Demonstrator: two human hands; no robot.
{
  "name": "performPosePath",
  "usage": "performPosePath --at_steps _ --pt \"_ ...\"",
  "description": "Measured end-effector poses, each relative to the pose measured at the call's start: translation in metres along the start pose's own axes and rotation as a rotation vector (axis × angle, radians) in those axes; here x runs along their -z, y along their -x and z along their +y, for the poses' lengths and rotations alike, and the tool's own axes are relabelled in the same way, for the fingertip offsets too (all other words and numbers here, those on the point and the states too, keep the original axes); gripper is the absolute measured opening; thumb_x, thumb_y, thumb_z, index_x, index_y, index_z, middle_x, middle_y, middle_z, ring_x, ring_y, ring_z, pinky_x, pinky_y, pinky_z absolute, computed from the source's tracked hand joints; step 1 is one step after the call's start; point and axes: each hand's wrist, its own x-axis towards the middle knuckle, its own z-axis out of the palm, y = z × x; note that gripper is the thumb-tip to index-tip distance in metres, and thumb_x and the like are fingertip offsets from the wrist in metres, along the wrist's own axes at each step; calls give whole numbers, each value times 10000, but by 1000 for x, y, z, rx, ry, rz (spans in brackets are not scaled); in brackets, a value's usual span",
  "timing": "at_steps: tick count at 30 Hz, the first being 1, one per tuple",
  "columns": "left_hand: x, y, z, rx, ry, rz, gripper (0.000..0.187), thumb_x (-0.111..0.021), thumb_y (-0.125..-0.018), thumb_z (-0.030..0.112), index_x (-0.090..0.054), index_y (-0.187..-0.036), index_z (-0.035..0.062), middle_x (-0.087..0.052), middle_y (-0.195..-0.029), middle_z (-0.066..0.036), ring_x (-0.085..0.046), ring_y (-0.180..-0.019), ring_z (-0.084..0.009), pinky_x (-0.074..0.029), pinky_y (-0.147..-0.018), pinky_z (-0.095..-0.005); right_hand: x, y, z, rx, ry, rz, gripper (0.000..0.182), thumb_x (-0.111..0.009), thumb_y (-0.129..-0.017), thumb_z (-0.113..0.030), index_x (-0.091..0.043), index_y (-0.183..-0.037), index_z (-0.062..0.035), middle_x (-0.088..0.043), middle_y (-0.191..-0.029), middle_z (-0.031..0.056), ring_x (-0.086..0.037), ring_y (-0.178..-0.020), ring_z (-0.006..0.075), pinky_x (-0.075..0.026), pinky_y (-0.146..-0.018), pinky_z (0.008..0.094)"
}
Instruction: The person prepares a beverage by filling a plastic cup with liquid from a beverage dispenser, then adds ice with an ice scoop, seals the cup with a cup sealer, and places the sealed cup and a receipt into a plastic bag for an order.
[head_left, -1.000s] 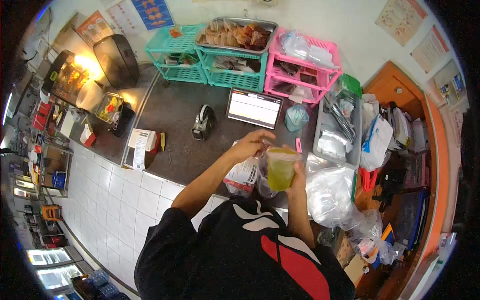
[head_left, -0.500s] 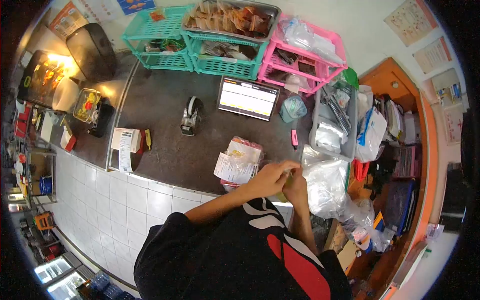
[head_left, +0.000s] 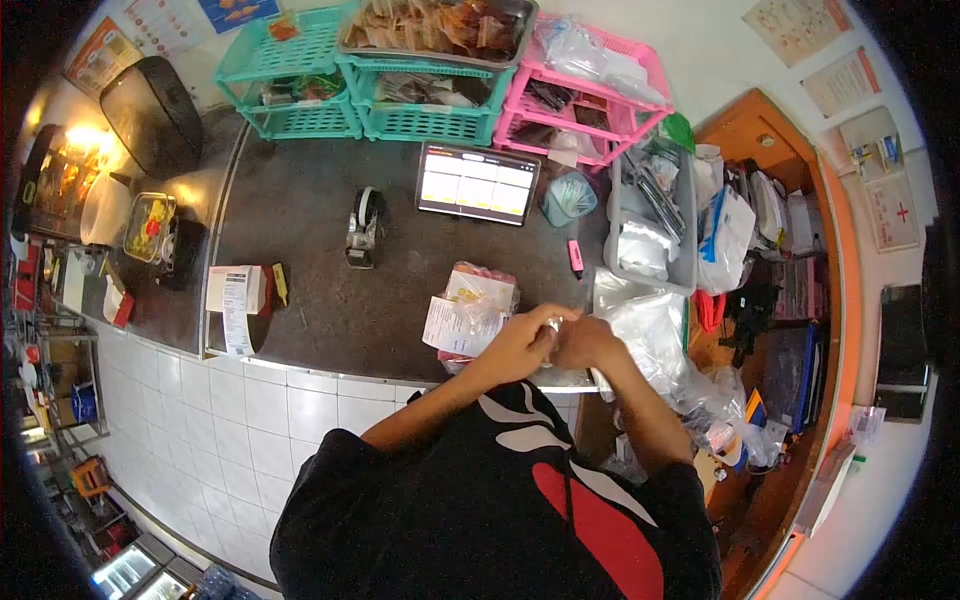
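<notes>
My left hand [head_left: 519,343] and my right hand [head_left: 588,343] meet above the front edge of the dark counter, fingers closed close together. Between them shows a bit of clear, shiny plastic [head_left: 552,325]; most of it is hidden by my fingers. Just left of my left hand lies a plastic-wrapped package [head_left: 484,288] with a printed receipt [head_left: 460,326] on it. Close by my right hand, a pile of clear plastic bags [head_left: 640,315] spreads over the counter's right side.
Behind are a tablet [head_left: 478,184], a tape dispenser [head_left: 364,230], a pink highlighter [head_left: 575,259] and a blue-green container [head_left: 570,198]. A grey bin [head_left: 689,240] stands right. Pink [head_left: 640,90] and green racks [head_left: 290,60] line the wall. A box with a receipt [head_left: 238,290] lies left.
The view has shifted a little. My right hand has turned over, its back now facing up and its elbow farther out. Both hands stay together.
</notes>
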Motion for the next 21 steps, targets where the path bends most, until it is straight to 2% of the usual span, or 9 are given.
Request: performPosePath --at_steps 3,4,7,9,10,14,17,18,21 --pt "14 6 1 79 112 71 358 -396 -885 -80 -534 -1193 41 -630 -1198 -76 -546 -652 -95 -449 -597 -246 10 13 10 -60 -73 18 635 -565 -799 -646 -663 -1067 -78 -680 -1025 179 -662 -972 321 -516 -826 441" --pt "19 6 1 93 111 89 358 -390 -887 -86 -536 -1189 40 -627 -1204 -65 -538 -652 -87 -450 -600 -239 13 16 8 -131 0 -50 645 -539 -823 -647 -671 -1046 -56 -679 -988 193 -655 -953 319 -503 -806 455" --pt "25 5 3 94 107 76 342 -384 -899 -78 -553 -1172 39 -616 -1227 -63 -516 -637 -69 -458 -589 -221 -3 27 24 29 167 92 583 -564 -827 -598 -694 -987 -52 -680 -883 150 -641 -830 341 -474 -774 428" --pt "27 7 6 93 103 62 327 -384 -909 -65 -567 -1159 40 -608 -1243 -70 -501 -622 -58 -465 -573 -208 -7 54 29 139 219 303 435 -584 -840 -479 -706 -914 -67 -656 -831 129 -628 -774 307 -447 -788 407" --pt "23 9 11 116 127 64 354 -378 -906 -69 -587 -1160 63 -674 -1016 -33 -478 -594 -58 -418 -579 -226 -10 63 30 198 241 408 365 -594 -846 -419 -711 -877 -75 -643 -805 118 -621 -745 290 -433 -795 396" --pt "9 6 34 96 85 -40 316 -409 -901 -45 -588 -1141 58 -666 -913 -66 -503 -606 -94 -433 -601 -259 -20 84 28 212 303 515 93 -603 -764 -182 -655 -757 -105 -596 -772 55 -609 -757 212 -416 -814 381" --pt "-2 5 49 23 -94 -119 263 -447 -899 -21 -578 -1115 50 -648 -868 -121 -619 -725 -186 -478 -681 -315 -7 103 19 365 21 758 46 -652 -744 -85 -613 -768 -81 -582 -767 79 -590 -692 239 -441 -769 381" --pt "-7 6 40 -53 -159 -108 268 -496 -910 35 -541 -1173 56 -552 -754 -89 -495 -559 -119 -424 -541 -288 -14 103 17 338 -141 776 90 -661 -732 -54 -603 -798 -76 -589 -809 87 -592 -713 244 -447 -763 388" --pt "-24 15 48 -241 -269 -120 366 -550 -896 87 -477 -1252 50 -592 -852 -131 -593 -618 -212 -469 -567 -363 -53 100 13 203 -728 730 326 -703 -706 21 -543 -983 -42 -599 -923 108 -579 -782 254 -481 -694 368"
